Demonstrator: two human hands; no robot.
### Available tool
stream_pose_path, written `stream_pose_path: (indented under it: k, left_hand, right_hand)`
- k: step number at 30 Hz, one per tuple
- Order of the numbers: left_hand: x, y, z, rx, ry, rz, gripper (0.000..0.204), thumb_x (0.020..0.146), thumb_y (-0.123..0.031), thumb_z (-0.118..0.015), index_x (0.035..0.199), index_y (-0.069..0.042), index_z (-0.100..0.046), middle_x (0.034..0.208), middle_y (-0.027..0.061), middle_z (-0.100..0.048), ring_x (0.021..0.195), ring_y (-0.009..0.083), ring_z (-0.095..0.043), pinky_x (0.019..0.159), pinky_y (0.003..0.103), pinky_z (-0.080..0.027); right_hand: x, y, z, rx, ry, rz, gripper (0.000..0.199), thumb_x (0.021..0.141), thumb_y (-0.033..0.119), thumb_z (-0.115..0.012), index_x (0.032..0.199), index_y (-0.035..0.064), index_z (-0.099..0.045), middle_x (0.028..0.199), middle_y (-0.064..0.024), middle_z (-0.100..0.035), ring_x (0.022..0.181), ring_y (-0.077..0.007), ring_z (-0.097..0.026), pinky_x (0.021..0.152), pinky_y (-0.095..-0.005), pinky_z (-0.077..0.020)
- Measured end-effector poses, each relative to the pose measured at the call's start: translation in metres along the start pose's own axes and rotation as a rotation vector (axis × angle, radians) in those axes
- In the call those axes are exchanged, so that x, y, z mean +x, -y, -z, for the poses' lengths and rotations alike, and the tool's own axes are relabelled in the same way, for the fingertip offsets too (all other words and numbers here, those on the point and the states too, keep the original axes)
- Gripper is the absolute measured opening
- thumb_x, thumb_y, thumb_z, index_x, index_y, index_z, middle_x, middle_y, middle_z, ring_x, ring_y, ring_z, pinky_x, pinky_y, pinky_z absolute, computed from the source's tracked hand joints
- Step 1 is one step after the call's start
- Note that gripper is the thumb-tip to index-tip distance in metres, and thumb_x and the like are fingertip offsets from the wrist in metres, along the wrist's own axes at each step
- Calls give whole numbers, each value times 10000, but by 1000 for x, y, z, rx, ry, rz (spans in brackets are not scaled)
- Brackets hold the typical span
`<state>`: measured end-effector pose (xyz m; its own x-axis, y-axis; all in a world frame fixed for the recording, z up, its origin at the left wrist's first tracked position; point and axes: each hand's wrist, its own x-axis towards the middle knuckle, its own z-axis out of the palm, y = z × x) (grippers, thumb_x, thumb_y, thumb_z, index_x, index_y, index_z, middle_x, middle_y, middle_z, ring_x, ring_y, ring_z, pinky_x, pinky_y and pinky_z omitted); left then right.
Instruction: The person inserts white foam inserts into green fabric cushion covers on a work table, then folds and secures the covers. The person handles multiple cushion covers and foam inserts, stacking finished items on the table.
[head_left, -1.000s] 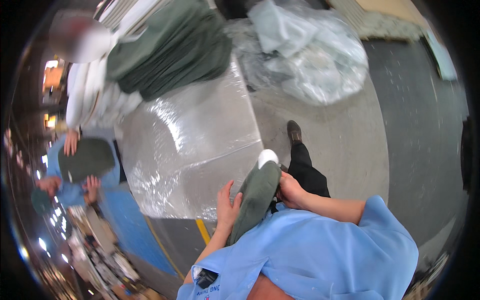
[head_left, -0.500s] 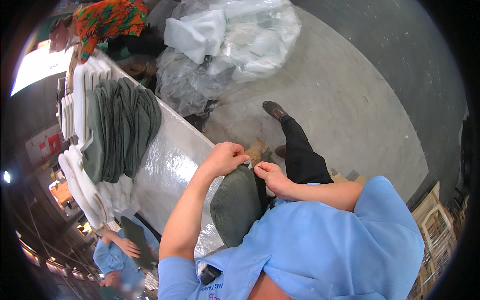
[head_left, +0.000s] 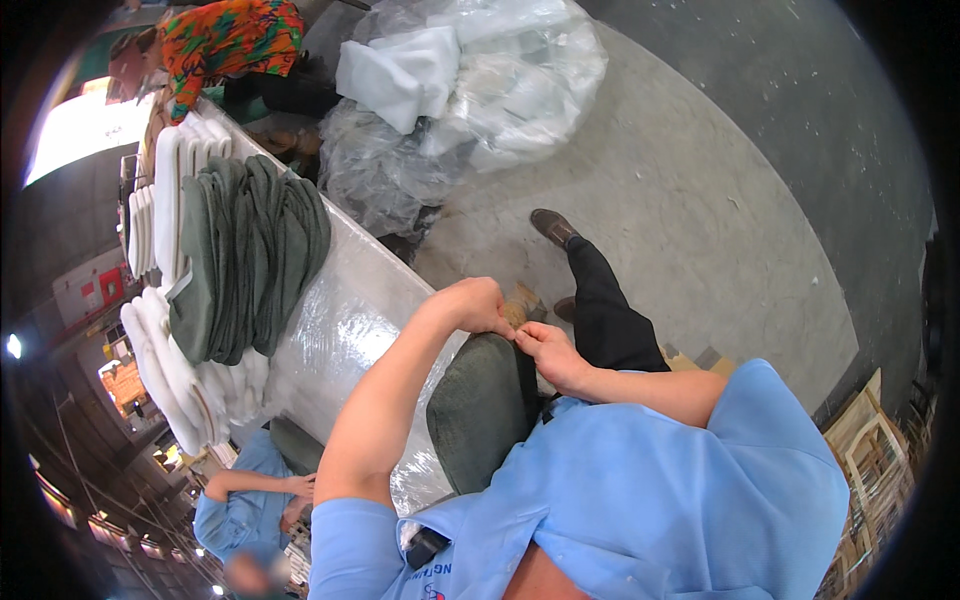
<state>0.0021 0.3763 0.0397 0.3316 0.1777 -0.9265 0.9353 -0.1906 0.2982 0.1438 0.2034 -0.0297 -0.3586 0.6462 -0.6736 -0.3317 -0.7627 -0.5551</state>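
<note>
A dark green fabric-covered cushion (head_left: 478, 415) stands against my front, at the near edge of the plastic-covered table. At its far corner, my left hand (head_left: 478, 304) bends down with its fingers pinched together. Fingertip to fingertip with it, my right hand (head_left: 552, 356) is closed too, thumb against forefinger, on the right side of that corner. Whatever small piece lies in the pinch is hidden by the fingers. The cushion's darker narrow side faces right, partly covered by my right hand and shirt.
Green covers (head_left: 255, 255) lie stacked on the table (head_left: 345, 290), beside white padding pieces (head_left: 165, 370). Clear plastic wrap (head_left: 520, 90) is heaped on the floor beyond. A co-worker in blue (head_left: 245, 500) is at the lower left, another person (head_left: 235, 45) at the far left. Wooden frames (head_left: 875, 450) stand at right.
My left hand has shifted right, bringing both hands' fingertips together; a small whitish bit between them is now hidden. The co-worker's green piece has moved farther from the camera side, behind their arm.
</note>
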Motion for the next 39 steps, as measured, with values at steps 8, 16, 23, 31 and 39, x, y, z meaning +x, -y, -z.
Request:
stream_pose_path:
  k: [8, 16, 23, 31, 39]
  left_hand:
    - [7, 18, -8, -286, 64, -40, 283, 845, -275, -838, 907, -4, -791, 799, 78, -743, 762, 168, -653, 711, 364, -526]
    - [-3, 17, -7, -302, 59, -52, 307, 850, -298, -829, 934, -4, -799, 811, 92, -751, 767, 179, -667, 710, 368, -529]
    - [13, 9, -6, -46, 122, -41, 404, 774, -365, -897, 920, -2, -796, 864, 167, -769, 807, 297, -714, 749, 445, -551]
    - [-1, 22, -22, -610, 16, -23, 229, 848, -238, -839, 878, -16, -790, 751, 36, -704, 708, 142, -613, 646, 346, -491]
    - [-1, 10, -6, -227, 90, -23, 257, 829, -290, -854, 863, -44, -786, 718, 87, -681, 637, 209, -621, 602, 373, -512]
  right_hand:
    - [-1, 2, 1, -15, 36, 39, 252, 1084, 246, -602, 1002, 31, -705, 831, 60, -583, 788, -56, -484, 689, -277, -406]
    - [-2, 4, 0, -2, 45, -15, 231, 1093, 225, -590, 1018, 40, -705, 846, 68, -571, 789, -54, -474, 684, -278, -396]
    - [-2, 6, 1, -99, 51, 6, 232, 1100, 223, -582, 1018, 40, -698, 836, 70, -552, 778, -60, -463, 682, -281, -388]
    - [-2, -1, -1, 53, 41, -6, 237, 1114, 280, -581, 1025, 83, -679, 886, 89, -577, 796, -41, -470, 712, -258, -400]
    - [2, 6, -5, 155, 39, -206, 241, 1133, 316, -547, 1080, 122, -681, 901, 82, -604, 802, -30, -509, 705, -235, -415]
